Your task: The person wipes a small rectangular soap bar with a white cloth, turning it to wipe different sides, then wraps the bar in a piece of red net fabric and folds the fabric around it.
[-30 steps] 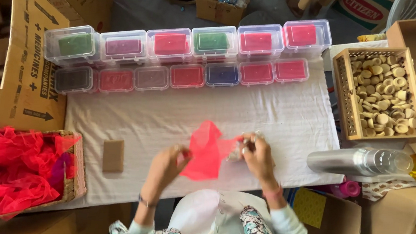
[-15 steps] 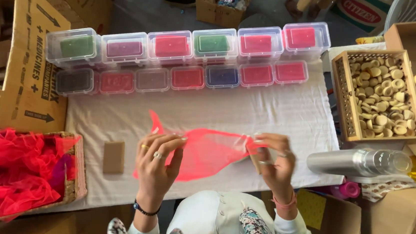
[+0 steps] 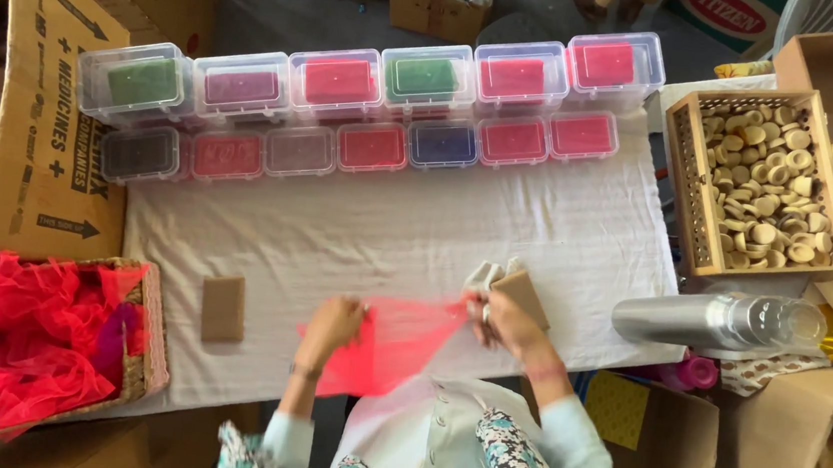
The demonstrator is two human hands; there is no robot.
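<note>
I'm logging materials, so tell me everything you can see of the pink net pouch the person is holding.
The pink net pouch is sheer, bright neon-pink mesh, thin enough that the white tablecloth shows through. It is stretched flat between the two hands: the left hand grips its left edge, and the right hand pinches its right corner along with a small tan block. It lies at the table's near edge, its lower part hanging toward the person's lap.

Sheer pink net pouch point(image 3: 388, 347) (seemingly open), stretched flat at table edge

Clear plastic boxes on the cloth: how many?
12 clear plastic boxes: six taller ones in the back row, six flatter ones in the row before it, each holding a coloured block. None seems hidden.
</note>
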